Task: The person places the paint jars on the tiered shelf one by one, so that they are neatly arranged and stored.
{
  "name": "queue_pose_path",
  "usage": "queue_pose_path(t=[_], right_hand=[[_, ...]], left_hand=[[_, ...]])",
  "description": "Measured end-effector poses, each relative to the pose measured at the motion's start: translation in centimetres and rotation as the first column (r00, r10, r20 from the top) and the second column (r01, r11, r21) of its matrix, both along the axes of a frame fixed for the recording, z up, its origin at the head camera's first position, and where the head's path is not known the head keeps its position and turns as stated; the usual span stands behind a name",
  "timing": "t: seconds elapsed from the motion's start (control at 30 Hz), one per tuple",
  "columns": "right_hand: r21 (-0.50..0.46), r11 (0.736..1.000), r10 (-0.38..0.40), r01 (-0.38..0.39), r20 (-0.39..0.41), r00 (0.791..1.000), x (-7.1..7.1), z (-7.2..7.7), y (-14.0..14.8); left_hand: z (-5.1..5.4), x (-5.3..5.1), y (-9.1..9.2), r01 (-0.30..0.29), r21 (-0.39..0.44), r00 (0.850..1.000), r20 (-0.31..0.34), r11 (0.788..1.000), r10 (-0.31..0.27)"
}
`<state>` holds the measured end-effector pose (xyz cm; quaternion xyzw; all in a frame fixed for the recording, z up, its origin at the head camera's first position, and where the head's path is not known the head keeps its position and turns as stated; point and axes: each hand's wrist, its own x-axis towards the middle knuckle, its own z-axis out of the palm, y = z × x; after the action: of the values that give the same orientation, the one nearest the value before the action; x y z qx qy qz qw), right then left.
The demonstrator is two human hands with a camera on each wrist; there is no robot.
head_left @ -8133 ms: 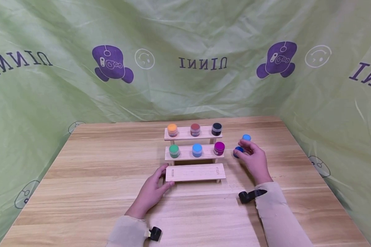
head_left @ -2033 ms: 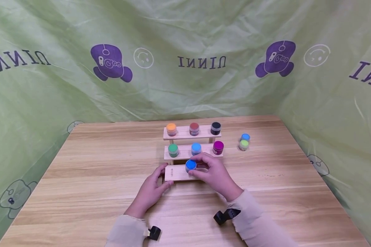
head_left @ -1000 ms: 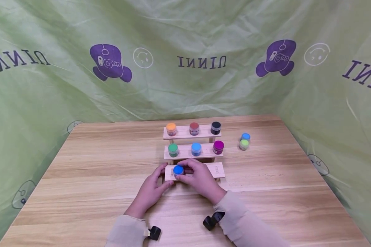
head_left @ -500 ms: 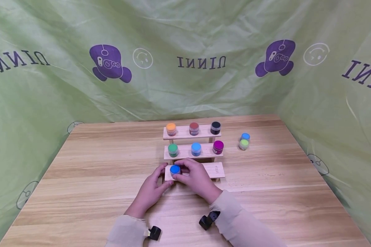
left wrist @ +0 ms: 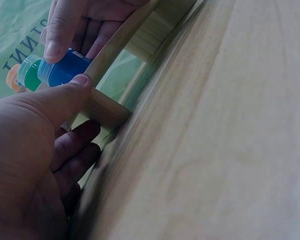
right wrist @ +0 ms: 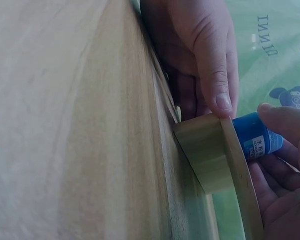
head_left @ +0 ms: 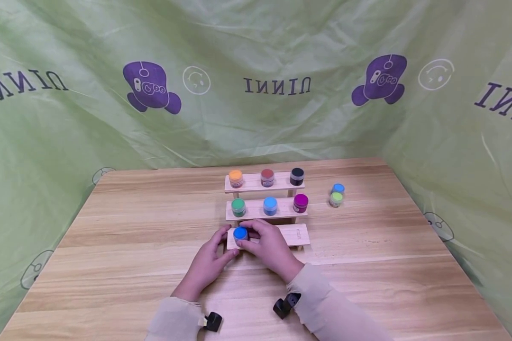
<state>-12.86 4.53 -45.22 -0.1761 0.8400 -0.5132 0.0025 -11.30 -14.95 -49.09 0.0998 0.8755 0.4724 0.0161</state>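
On the front tier of a stepped wooden display rack (head_left: 292,233) stands a blue paint jar (head_left: 241,234), at the tier's left end. My right hand (head_left: 273,247) pinches this jar between thumb and fingers; in the right wrist view the base of the blue jar (right wrist: 250,135) meets the board. My left hand (head_left: 209,264) grips the left end of the same tier. In the left wrist view its thumb (left wrist: 72,95) lies at the board's edge, with the other fingers curled beside the support leg. Green, light blue and purple jars fill the middle tier; orange, brown and black ones the top.
Right of the rack, a light green jar (head_left: 336,199) and another blue-lidded jar (head_left: 338,188) stand close together on the wooden table (head_left: 132,227). A green printed curtain (head_left: 222,128) hangs behind the table and along both sides.
From the right of the rack, my right hand has brought the blue jar onto the front tier and slid it left to the end. My left hand has kept its hold.
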Motion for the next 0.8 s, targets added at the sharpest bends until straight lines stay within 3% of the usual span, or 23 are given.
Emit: queue_pose_path(t=[0.8], right_hand=[[-0.015, 1.0, -0.018, 0.019, 0.063, 0.998, 0.53, 0.1, 0.93]], left_hand=[[-0.05, -0.07, 0.1, -0.001, 0.001, 1.0, 0.01, 1.0, 0.001]])
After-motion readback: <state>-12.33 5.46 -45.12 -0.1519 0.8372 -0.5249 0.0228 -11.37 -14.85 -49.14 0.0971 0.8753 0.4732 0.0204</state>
